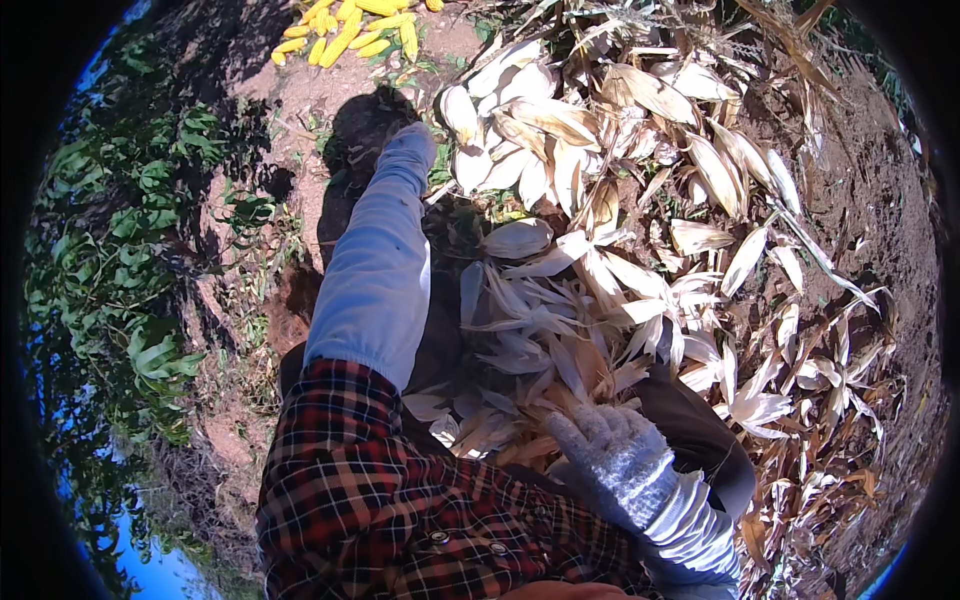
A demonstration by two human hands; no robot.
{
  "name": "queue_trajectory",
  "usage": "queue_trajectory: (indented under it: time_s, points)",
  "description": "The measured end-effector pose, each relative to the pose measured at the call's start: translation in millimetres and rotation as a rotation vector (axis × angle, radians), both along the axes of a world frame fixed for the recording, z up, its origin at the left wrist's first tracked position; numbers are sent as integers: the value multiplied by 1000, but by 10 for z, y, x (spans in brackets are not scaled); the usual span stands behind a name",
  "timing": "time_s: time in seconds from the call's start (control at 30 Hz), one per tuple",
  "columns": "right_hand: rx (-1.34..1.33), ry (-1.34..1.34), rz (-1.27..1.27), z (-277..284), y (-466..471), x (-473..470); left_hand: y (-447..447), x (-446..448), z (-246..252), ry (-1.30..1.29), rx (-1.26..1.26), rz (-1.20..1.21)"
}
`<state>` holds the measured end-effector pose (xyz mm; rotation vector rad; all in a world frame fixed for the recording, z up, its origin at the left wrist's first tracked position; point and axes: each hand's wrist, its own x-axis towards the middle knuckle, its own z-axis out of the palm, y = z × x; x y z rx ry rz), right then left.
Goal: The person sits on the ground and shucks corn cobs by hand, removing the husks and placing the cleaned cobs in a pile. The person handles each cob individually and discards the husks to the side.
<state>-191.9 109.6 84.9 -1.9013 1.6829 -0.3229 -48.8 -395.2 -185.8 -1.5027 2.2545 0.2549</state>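
Observation:
My left hand (412, 139) is stretched far forward in a pale sleeve cover, close to the left edge of a pile of unhusked corn ears (525, 127). Its fingers are too hidden to show whether they hold anything. Beyond it, bare yellow corn cobs (352, 30) lie on the soil. Near my lap, my right hand (611, 457) wears a knitted grey-white glove, with its fingers bent beside loose dry husks (540, 360). Whether a husk is caught in those fingers is unclear.
Leafy green plants (150, 225) line the left side. Dry stalks (787, 45) lie at the upper right, and opened husks (757, 405) are scattered on brown soil (885, 225) to the right. My bent knee (705, 427) borders the husk heap.

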Motion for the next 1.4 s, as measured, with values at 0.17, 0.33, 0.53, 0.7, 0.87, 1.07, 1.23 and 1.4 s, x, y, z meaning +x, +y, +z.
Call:
queue_trajectory:
  time_s: [0.17,0.33,0.53,0.7,0.87,1.07,1.23,1.4]
  points:
    - [112,-29,45,-26,-38,-110,169,-104,-578,185,-484,-273]
    - [186,-162,55,-75,-225,-274,-73,-358,-1047,173,-385,-224]
    - [167,-133,-35,-111,-285,-300,-309,-371,-1161,300,-400,-234]
    - [44,-141,-33,-121,-196,-238,-402,-255,-501,724,-483,-382]
    - [-40,62,27,-67,-21,-154,-42,-182,787,576,-209,-482]
    - [-409,-25,-322,-91,138,-45,1354,-106,2252,781,-194,-1147]
    - [-375,-894,-516,-240,195,-20,2677,-482,2483,1444,754,-462]
    - [-263,-1541,-793,-342,438,186,3405,-538,2597,1627,581,-58]
